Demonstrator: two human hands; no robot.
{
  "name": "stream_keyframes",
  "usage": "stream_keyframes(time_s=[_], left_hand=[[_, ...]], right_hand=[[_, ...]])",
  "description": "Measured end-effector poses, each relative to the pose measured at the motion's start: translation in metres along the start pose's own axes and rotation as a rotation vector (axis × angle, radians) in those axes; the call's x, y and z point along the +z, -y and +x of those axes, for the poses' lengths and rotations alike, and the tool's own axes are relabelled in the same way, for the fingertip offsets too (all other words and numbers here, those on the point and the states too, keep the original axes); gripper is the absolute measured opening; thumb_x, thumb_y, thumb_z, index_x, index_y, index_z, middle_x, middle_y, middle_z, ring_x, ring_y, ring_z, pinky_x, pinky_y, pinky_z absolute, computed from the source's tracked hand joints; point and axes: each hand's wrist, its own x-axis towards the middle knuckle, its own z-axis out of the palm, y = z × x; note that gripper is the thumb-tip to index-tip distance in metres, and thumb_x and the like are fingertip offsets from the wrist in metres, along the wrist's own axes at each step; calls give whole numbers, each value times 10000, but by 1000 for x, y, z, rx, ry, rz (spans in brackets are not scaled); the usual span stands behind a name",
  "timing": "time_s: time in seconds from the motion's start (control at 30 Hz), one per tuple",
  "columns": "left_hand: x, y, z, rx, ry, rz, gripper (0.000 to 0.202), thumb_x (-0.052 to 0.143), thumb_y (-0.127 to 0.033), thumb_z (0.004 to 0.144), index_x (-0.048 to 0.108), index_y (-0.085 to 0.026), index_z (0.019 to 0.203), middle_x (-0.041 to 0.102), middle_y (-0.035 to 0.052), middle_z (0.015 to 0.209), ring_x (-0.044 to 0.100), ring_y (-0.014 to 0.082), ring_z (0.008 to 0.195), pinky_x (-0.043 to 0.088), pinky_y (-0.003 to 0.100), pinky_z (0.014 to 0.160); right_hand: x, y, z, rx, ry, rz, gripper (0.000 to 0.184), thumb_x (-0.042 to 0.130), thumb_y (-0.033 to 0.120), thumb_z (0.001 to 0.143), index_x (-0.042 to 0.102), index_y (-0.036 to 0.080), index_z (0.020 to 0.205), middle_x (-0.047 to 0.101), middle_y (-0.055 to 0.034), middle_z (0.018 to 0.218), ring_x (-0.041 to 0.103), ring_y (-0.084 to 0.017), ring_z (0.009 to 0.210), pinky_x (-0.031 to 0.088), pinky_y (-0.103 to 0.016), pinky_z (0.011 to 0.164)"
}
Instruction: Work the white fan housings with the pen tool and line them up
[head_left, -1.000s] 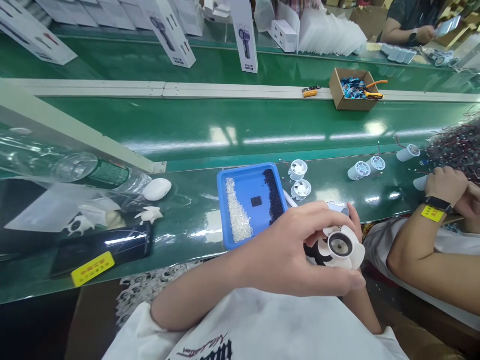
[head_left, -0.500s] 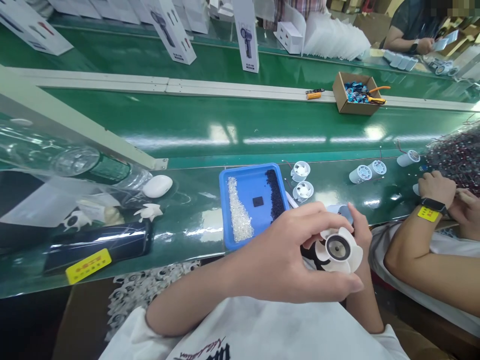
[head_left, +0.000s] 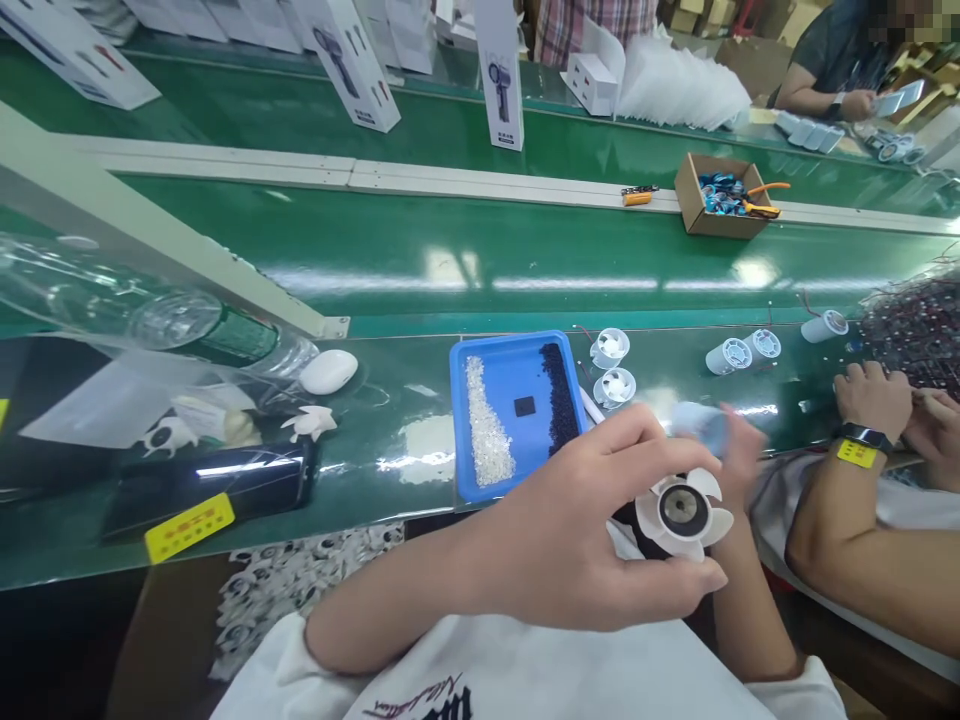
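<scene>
My left hand (head_left: 577, 530) reaches across from the left, its thumb and fingers closed around a white fan impeller (head_left: 684, 510). The impeller's dark round hub faces up toward me, and its curved blades spread around it. Just beyond it, my right hand (head_left: 741, 455) is smeared by motion, with a pale blue cylindrical fan housing (head_left: 697, 425) at its fingers. The housing is blurred too, and its inside cannot be made out. Two similar housings with white fans inside, a nearer one (head_left: 615, 387) and a farther one (head_left: 610, 347), stand on the bench behind my hands.
A blue tray (head_left: 459, 430) holds clear bits, black bits and a dark square. On the left lie a phone (head_left: 262, 480), a white mouse-shaped object (head_left: 328, 371), a loose impeller (head_left: 311, 422) and a bottle (head_left: 217, 330). To the right, a co-worker's hands (head_left: 874, 400) are close by.
My right hand and the pale blue housing have shifted right, away from my left hand's fingers. The impeller has turned a little within my left hand. The whole view has shifted slightly.
</scene>
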Motion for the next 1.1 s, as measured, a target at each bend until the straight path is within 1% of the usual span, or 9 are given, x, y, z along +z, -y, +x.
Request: stream_keyframes(time_s=[0.07, 0.2, 0.27, 0.33, 0.47, 0.6, 0.7, 0.93, 1.1], left_hand=[[-1, 1, 0, 9, -13, 8, 355, 725, -263, 768, 608, -234, 1102, 502, -2, 895, 509, 108, 748, 488, 255, 701], [-3, 4, -1, -4, -19, 35, 390, 725, -256, 768, 590, -234, 1133, 515, 1, 925, 517, 106, 748, 484, 253, 694], [-5, 6, -3, -19, -40, 59, 399, 725, -275, 769, 589, -244, 1143, 525, 1, 912, 518, 118, 758, 483, 263, 700], [-7, 8, -3, -54, -70, 83, 389, 725, -297, 769, 600, -252, 1134, 530, 0, 884, 507, 125, 744, 472, 263, 675], [-11, 14, -4, -93, -139, 96, 349, 740, -304, 749, 631, -246, 1075, 531, -2, 834, 473, 122, 709, 428, 241, 607], [-14, 26, -4, -145, -183, 59, 341, 749, -301, 727, 633, -233, 1041, 517, -8, 824, 469, 113, 694, 418, 235, 600], [-13, 34, -5, -198, -211, 17, 350, 738, -323, 730, 630, -228, 1050, 511, -3, 839, 481, 117, 702, 428, 248, 622], [-8, 37, -2, -221, -166, -22, 350, 745, -343, 735, 631, -232, 1047, 521, -1, 848, 488, 124, 711, 424, 259, 631], [-10, 32, -9, -151, -240, -71, 377, 740, -444, 754, 632, -234, 1048, 526, 3, 815, 473, 137, 717, 399, 278, 637]], right_hand=[[8, 1, 7, -8, -38, -98, 429, 560, 542, 890, 566, 222, 1177, 642, -114, 965, 651, -291, 876, 559, -435, 728], [-9, 9, 11, -55, -352, -221, 584, 718, 503, 788, 561, 150, 1226, 648, -154, 1033, 653, -300, 910, 550, -441, 783], [-13, 11, 9, -98, -520, -189, 667, 730, 531, 765, 534, 137, 1265, 619, -164, 1059, 640, -315, 939, 542, -466, 799], [-6, 10, 8, -151, -575, -140, 671, 669, 590, 790, 524, 135, 1262, 602, -151, 1014, 634, -304, 898, 545, -455, 758], [20, -5, 9, -72, -95, -136, 489, 493, 560, 909, 588, 168, 1185, 618, -124, 944, 642, -260, 837, 537, -367, 678], [7, -7, 15, -62, -305, -243, 653, 681, 488, 816, 480, 145, 1333, 608, -176, 1100, 613, -311, 969, 523, -482, 838], [-12, 10, 21, -145, -392, -259, 693, 731, 437, 788, 449, 185, 1369, 597, -157, 1121, 600, -304, 957, 516, -492, 838], [-16, 87, 33, -130, -185, 76, 520, 722, 297, 781, 514, 243, 1254, 569, -74, 1026, 577, -247, 938, 521, -432, 805], [-24, 122, 44, -124, -50, 379, 591, 728, 258, 737, 484, 270, 1275, 553, -48, 1024, 560, -220, 899, 519, -393, 754]])
